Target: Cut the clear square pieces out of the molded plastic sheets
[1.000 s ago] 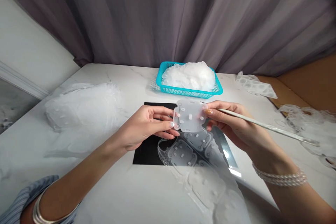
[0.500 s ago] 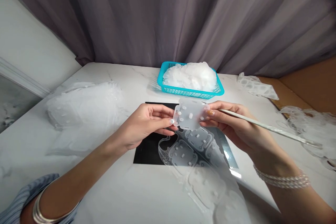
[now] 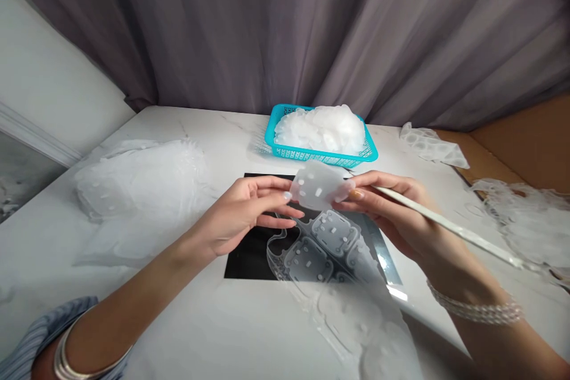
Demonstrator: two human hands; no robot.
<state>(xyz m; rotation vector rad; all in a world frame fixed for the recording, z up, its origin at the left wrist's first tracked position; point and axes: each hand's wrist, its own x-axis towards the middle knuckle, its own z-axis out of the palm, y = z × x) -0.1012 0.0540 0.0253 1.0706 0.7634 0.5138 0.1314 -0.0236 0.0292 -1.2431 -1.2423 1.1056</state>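
Fingers point(image 3: 276, 197) of my left hand point(image 3: 240, 214) press against one edge of a frosted moulded piece point(image 3: 317, 185), and my right hand point(image 3: 383, 208) pinches the opposite edge, so the piece is held up between my two hands, clear of the desk point(image 3: 178, 303). My right hand also grips a slim white rod point(image 3: 449, 231) that runs out past my wrist. Directly below my hands, a chain of joined moulded pieces point(image 3: 332, 249) lies across a black sheet point(image 3: 249, 255). Beyond my fingertips stands a turquoise plastic basket point(image 3: 320, 158), heaped with a white translucent pile point(image 3: 320, 129). Left of my left hand lies a larger translucent heap point(image 3: 138, 181), and right of my right hand are more tangled scraps point(image 3: 525, 219).

The piece I hold is a tilted, rounded square with small raised oblong tabs across its face. Its top edge overlaps the basket's front rim in my view. My fingers cover its side edges and part of its underside. The chain runs off the bottom of my view, and the rod's far tip blurs into the scraps, so I can't make it out.
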